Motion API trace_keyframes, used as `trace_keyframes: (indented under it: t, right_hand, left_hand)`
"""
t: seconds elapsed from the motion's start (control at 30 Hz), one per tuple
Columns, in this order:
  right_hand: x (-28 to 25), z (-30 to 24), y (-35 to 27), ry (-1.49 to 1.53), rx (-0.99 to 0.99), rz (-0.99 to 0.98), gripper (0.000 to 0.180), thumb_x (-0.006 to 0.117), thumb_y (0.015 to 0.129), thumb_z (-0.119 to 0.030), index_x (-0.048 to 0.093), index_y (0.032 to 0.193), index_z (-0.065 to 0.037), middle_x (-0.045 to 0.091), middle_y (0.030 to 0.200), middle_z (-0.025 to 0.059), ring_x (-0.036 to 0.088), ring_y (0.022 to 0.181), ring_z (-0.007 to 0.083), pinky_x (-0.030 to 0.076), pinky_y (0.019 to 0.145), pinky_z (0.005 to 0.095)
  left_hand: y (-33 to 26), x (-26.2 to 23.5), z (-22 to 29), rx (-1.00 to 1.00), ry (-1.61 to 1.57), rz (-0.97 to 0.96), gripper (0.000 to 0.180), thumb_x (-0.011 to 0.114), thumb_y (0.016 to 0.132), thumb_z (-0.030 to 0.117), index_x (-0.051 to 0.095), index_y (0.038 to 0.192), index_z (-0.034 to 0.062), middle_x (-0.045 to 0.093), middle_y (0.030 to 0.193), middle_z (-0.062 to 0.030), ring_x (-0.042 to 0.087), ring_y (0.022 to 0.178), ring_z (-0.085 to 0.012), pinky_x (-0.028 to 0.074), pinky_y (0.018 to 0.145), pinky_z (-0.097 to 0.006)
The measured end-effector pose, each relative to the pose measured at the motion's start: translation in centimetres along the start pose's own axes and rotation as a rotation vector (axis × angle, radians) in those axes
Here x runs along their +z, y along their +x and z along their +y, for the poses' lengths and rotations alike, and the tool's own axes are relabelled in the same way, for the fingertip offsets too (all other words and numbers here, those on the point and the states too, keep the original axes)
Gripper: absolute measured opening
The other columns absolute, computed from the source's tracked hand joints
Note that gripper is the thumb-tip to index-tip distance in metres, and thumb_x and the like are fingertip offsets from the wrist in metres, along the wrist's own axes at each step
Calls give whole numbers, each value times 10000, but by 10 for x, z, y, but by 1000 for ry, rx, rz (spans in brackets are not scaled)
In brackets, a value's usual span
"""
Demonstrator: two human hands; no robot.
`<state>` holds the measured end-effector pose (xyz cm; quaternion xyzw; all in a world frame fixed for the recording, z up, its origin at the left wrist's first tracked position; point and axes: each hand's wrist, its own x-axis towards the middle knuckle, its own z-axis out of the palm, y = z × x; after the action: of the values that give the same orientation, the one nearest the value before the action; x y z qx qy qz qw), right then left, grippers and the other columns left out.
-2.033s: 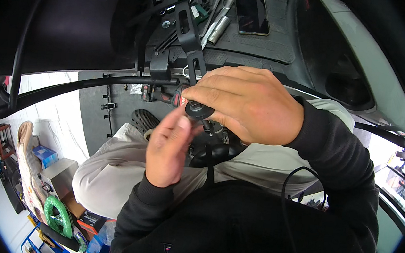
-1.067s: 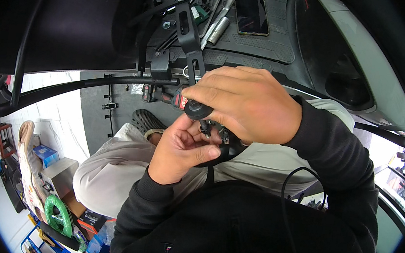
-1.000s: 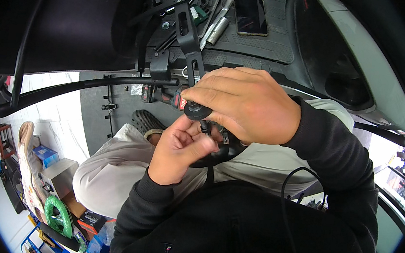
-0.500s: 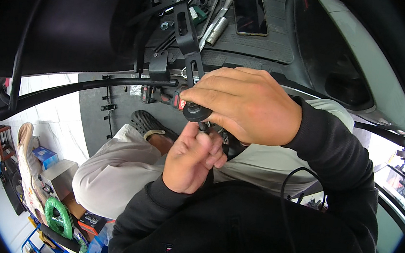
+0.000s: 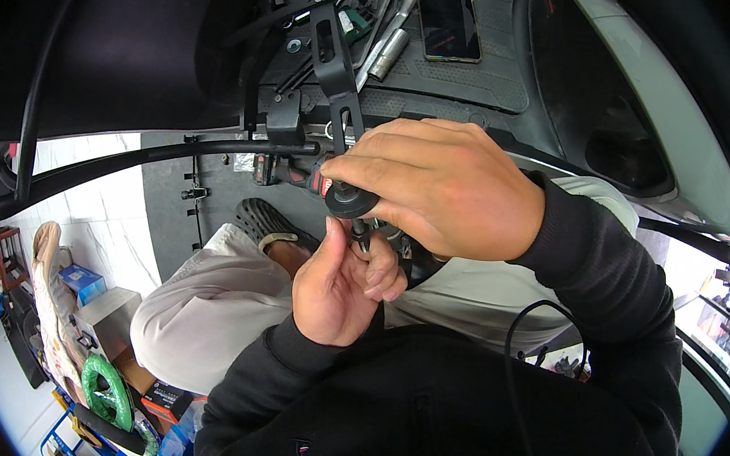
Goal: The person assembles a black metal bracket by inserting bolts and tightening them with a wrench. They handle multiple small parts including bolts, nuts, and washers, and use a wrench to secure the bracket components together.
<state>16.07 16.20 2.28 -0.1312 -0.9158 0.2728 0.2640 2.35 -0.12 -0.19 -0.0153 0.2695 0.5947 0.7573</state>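
Observation:
My right hand (image 5: 452,188) is closed about the lower end of a black slotted metal bracket (image 5: 335,60), fingers on top and thumb below. At its fingertips sits a round black disc (image 5: 351,201). A short dark bolt-like shaft (image 5: 361,235) sticks out beneath the disc. Just below, my left hand (image 5: 345,283) has its fingers curled at that shaft, with the thumb raised off it. The palm side of my right hand is hidden.
On the ribbed black panel ahead lie a phone (image 5: 452,21), a wrench (image 5: 392,37), a socket (image 5: 389,54) and other small tools. A curved black tube (image 5: 152,153) crosses at left. Below it are a power tool (image 5: 287,173) and a green-wrapped ring (image 5: 107,392).
My left thumb has lifted from the shaft and the curled fingers have shifted, baring more of the shaft. My right hand and the bracket have barely moved.

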Motion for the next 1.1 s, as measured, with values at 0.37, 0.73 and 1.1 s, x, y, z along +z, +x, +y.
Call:
trace_keyframes:
  t: [0.37, 0.73, 1.1]
  right_hand:
    - [-3, -1, -2, 16, 11, -48, 456, 746, 823, -67, 700, 1275, -103, 745, 1153, 45, 715, 1076, 283, 589, 830, 384]
    - [-3, 3, -2, -24, -51, -49, 393, 721, 883, -194, 741, 1248, -51, 760, 1131, 62, 730, 1056, 250, 592, 821, 363]
    - [-4, 3, -1, -30, -50, -49, 408, 704, 861, -200, 745, 1236, -42, 750, 1077, 51, 728, 1019, 246, 595, 807, 352]
  left_hand:
    - [3, -4, 0, 47, 75, -79, 348, 345, 1173, 441, 528, 1271, 163, 411, 742, 14, 366, 666, -116, 361, 677, -324]
    - [5, -9, -8, 81, 119, -74, 365, 437, 1147, 455, 506, 1331, 147, 419, 768, 24, 362, 685, -107, 365, 689, -313]
    - [3, -5, -10, 64, 154, -25, 381, 660, 1069, 268, 479, 1385, 153, 413, 841, 27, 380, 697, -108, 370, 706, -321]
